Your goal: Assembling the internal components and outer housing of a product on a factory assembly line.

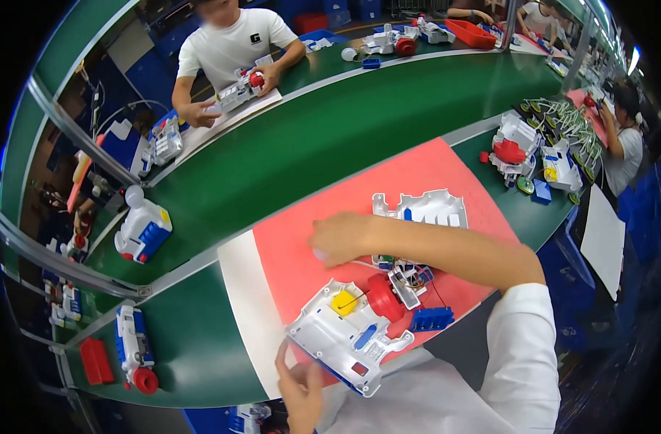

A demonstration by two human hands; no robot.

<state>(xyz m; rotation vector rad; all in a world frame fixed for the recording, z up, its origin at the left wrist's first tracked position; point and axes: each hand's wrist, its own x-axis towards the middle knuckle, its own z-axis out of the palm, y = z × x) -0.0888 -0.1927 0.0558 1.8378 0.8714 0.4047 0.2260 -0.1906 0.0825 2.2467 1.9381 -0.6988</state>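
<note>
My left hand (300, 394) grips the lower left edge of a white plastic housing half (334, 329), which hangs partly over the near edge of the red mat. This half carries a yellow block (343, 303) and a blue insert, with thin wires running to a red round part (384, 298) and a small wired mechanism (410, 282). My right arm reaches across the mat, and the right hand (337, 242) is closed over a small whitish thing, mostly hidden by the fingers. A second white housing half (431, 208) lies beyond my right forearm, which covers part of it.
Under the parts lies a red mat (287, 253) on a white sheet. A green conveyor (330, 155) runs behind it, with a white-and-blue toy (143, 230) on it. A blue part (431, 319) sits at the mat's edge. More assemblies (515, 152) stand right; a person works opposite.
</note>
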